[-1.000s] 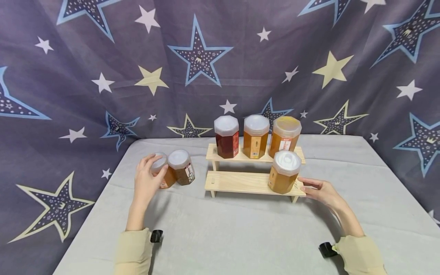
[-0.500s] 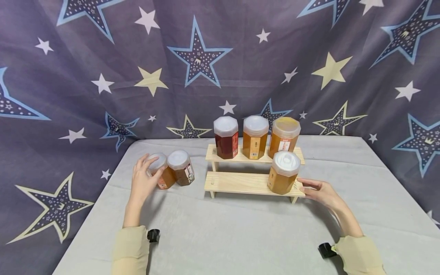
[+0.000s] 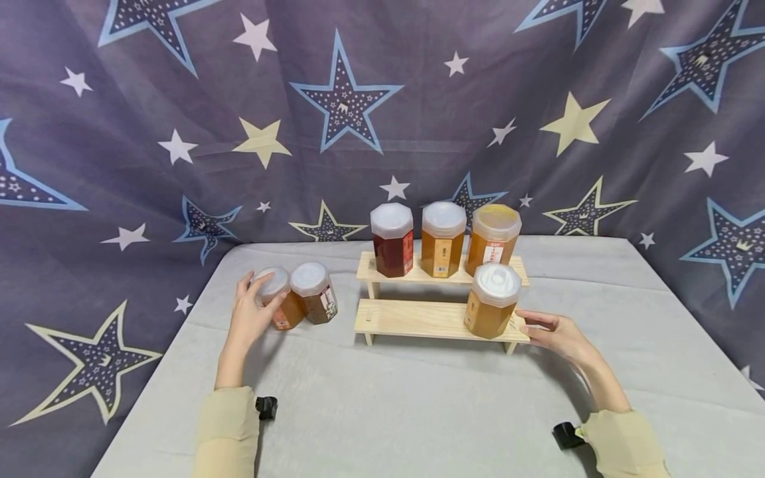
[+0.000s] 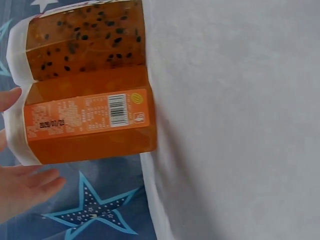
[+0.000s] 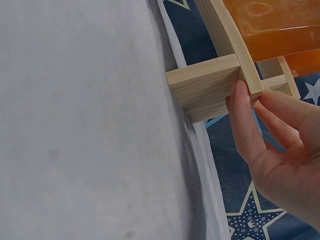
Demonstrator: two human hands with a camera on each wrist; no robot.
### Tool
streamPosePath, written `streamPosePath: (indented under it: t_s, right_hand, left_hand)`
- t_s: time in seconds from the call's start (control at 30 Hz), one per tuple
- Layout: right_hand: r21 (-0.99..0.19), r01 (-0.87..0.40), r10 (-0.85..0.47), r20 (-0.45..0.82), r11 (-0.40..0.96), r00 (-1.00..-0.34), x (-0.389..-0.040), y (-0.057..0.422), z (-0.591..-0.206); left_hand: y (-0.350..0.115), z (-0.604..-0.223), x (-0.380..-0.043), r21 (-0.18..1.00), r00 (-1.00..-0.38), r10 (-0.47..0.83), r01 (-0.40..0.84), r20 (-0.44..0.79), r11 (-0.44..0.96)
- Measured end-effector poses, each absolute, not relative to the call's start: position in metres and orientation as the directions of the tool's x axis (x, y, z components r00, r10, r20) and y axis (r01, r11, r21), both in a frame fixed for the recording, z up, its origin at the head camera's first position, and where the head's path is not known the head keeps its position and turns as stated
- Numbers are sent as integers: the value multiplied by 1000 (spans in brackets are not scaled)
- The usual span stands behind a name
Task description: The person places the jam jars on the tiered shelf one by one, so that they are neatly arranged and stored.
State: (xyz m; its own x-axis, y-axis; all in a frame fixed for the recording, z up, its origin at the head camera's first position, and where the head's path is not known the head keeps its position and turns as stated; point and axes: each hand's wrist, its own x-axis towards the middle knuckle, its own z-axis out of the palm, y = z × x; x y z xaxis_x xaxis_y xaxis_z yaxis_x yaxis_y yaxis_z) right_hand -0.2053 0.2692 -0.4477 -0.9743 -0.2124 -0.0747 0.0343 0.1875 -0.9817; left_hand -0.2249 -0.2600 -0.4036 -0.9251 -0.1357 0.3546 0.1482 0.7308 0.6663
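Note:
My left hand (image 3: 250, 315) reaches round the white lid of an orange jar (image 3: 289, 311), its fingers spread. In the left wrist view the thumb is right at the lid's edge, and the other fingers stand a little apart from the orange-labelled jar (image 4: 90, 115). A browner jar with dark seeds (image 4: 87, 40) stands against it. My right hand (image 3: 558, 335) pinches the right end of the lower board of a two-tier wooden shelf (image 3: 412, 317), thumb and fingertips on its edge (image 5: 250, 75). An amber jar (image 3: 491, 312) stands on that board beside the hand.
On the upper tier stand a dark red jar (image 3: 393, 249), an amber jar (image 3: 442, 249) and a yellow-topped jar (image 3: 493, 242). A pale grey cloth (image 3: 406, 405) covers the table. A star-patterned curtain (image 3: 197, 99) hangs behind.
The left hand has shifted slightly left and its fingers have loosened from the orange jar's lid. The jars keep their places, and the right hand stays on the shelf's end.

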Motion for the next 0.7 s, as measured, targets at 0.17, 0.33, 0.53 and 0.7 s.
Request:
streamPosePath:
  t_s: [0.17,0.33,0.53,0.7]
  right_hand:
    - [-979,31,-215,-76,204,-974,-205,269,-447]
    - [-981,30,-215,-72,192,-974,-205,269,-448]
    - [-977,31,-210,-76,212,-975,-206,269,-448]
    - [-976,17,-228,-67,217,-971,-205,269,-447]
  left_hand:
    - [-262,-408,-227,684,-922,-140,160,361,712]
    - [-264,-412,-230,696,-914,-134,190,384,693]
    - [-267,-415,-230,698,-895,-143,220,422,682]
    - [-267,-413,-230,704,-889,-173,203,424,681]
